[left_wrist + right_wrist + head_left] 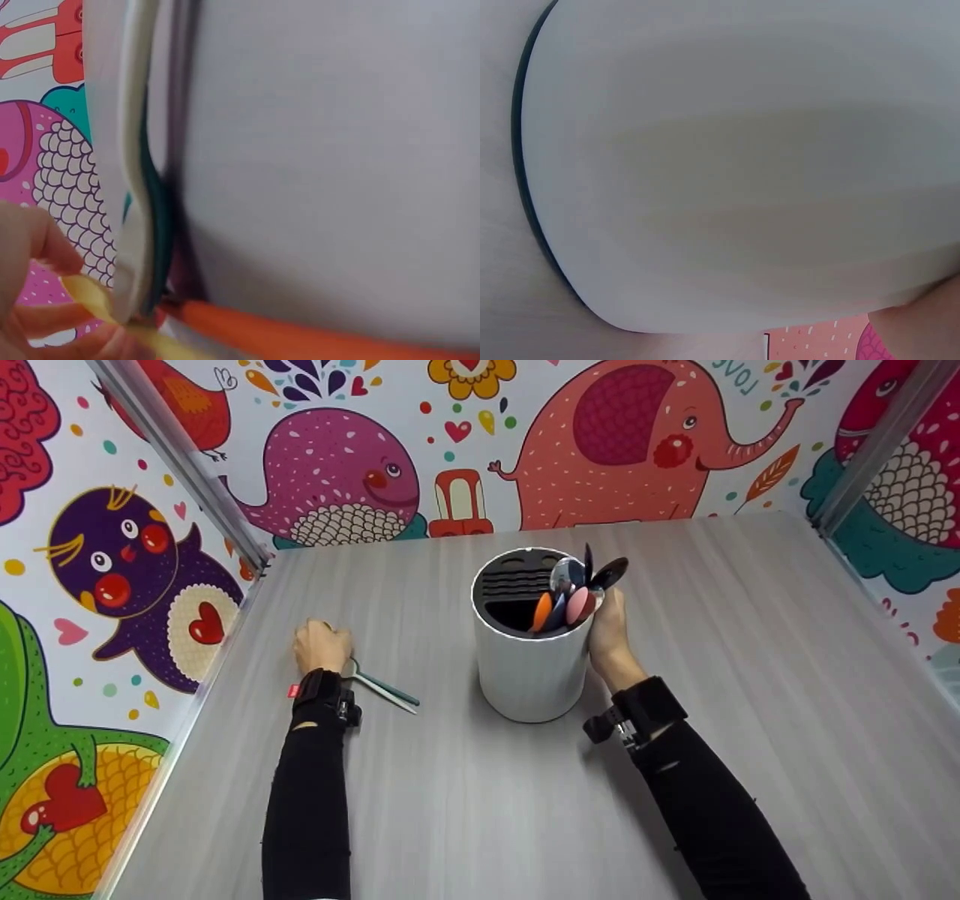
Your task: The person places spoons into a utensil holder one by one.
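Observation:
My left hand (322,647) is low over the left of the table, its fingers pinching a yellow spoon (88,297). Beside that hand lie a cream spoon (133,161) and a dark green utensil (160,225), close together, handles pointing toward the front right. An orange utensil handle (255,328) crosses the bottom of the left wrist view. My right hand (611,641) rests against the right side of a white cylindrical utensil holder (531,679); its fingertips are hidden. Several utensils stand in the holder's right part, among them an orange one (541,611) and a pink one (577,604).
The holder has a black slotted top (517,581) with an opening at its front left. The grey table (480,810) meets printed cartoon walls (337,472) at the back and both sides, with metal posts (187,472) at the corners.

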`<move>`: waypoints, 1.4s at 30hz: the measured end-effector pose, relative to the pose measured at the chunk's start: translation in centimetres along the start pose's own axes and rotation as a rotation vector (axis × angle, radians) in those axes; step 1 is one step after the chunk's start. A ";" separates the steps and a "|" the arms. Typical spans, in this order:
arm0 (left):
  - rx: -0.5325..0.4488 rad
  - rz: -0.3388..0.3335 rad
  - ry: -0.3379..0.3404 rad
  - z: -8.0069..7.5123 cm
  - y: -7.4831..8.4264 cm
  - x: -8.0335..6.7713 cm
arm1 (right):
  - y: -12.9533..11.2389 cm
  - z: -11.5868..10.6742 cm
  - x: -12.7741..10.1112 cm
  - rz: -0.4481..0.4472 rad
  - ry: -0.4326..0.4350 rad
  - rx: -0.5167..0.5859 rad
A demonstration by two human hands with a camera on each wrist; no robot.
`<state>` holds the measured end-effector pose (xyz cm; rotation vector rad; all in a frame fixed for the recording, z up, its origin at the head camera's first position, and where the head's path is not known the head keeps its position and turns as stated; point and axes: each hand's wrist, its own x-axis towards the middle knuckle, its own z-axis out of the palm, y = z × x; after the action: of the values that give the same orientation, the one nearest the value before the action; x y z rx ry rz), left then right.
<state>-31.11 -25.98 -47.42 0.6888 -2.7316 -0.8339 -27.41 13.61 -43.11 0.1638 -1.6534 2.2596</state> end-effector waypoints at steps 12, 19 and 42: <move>-0.130 0.069 0.063 0.2 0.8 0.1 | -0.1 0.1 -0.1 0.007 0.049 -0.037; -0.185 0.082 0.093 0.0 2.1 -0.3 | -0.1 0.0 0.0 0.013 -0.011 0.000; -0.459 0.356 0.151 -1.1 8.9 -3.8 | -0.1 0.0 0.1 -0.010 -0.038 -0.003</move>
<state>-30.80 -18.08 -41.66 0.1575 -2.3016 -1.1969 -27.47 13.69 -42.96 0.2153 -1.6709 2.2600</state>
